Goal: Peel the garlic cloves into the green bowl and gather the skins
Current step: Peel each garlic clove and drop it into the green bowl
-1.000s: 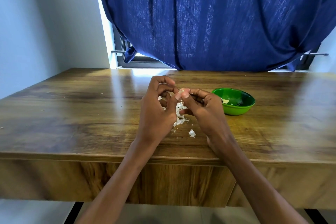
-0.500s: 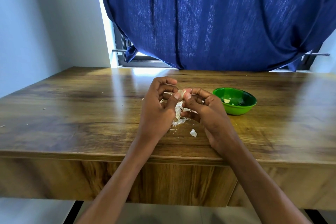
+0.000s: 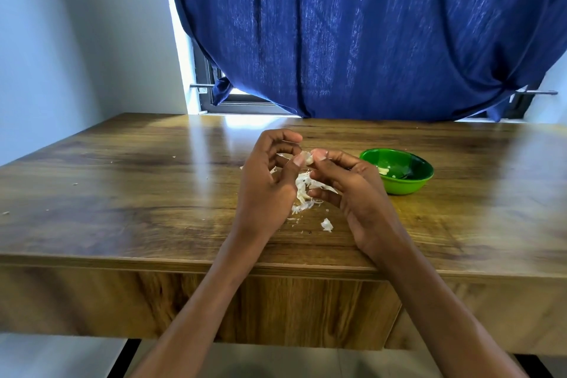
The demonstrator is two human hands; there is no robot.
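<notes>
A pale garlic clove [image 3: 307, 158] is pinched between the thumbs and fingertips of my left hand [image 3: 266, 187] and my right hand [image 3: 352, 190], held above the wooden table [image 3: 122, 193]. Below and between the hands lies a heap of white garlic skins [image 3: 302, 193], with one loose skin piece [image 3: 326, 225] nearer the table's front edge. The green bowl [image 3: 397, 170] stands just right of my right hand and holds a few pale peeled pieces.
A blue curtain [image 3: 368, 34] hangs behind the table over a window. Small skin crumbs [image 3: 74, 184] are scattered on the left of the table. A white wall stands at the left.
Both hands have stayed together over the skin heap, working the clove. The fingers have shifted slightly and the clove shows more between the thumbs.
</notes>
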